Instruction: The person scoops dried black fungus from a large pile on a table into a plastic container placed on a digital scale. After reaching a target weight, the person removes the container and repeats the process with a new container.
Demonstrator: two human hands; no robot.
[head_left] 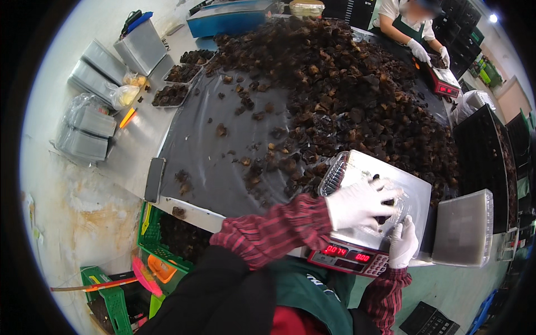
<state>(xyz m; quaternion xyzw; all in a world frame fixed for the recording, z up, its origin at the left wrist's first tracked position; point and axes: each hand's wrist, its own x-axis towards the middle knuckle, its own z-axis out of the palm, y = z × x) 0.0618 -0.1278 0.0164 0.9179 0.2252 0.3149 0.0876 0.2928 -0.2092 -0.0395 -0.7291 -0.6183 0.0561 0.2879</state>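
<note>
Reaching across the body, the left hand (360,205), in a white glove with a red plaid sleeve, lies spread with its fingers (385,190) apart over a clear plastic tray (341,170) that sits on the steel plate of an electronic scale (357,258). Dark pieces show through the tray beneath the palm; whether the fingers pinch any of them cannot be told. Just beside and below it, the right hand (403,244), also gloved in white, is closed on the near edge of the same tray, fingers curled at the front of the scale plate above its red lit display.

Beyond both hands, a large heap of dark brown dried mushrooms (346,89) covers a black sheet (206,151) spread over the surface, with loose pieces scattered toward the left hand's side. Right of the right hand stands a steel box (463,229). Far beyond, another person's gloved hands (427,53) work at a second scale (444,81). Well off to the left, filled trays (170,95) and grey containers (89,128) sit on the surface, and a green crate (162,240) stands on the floor.
</note>
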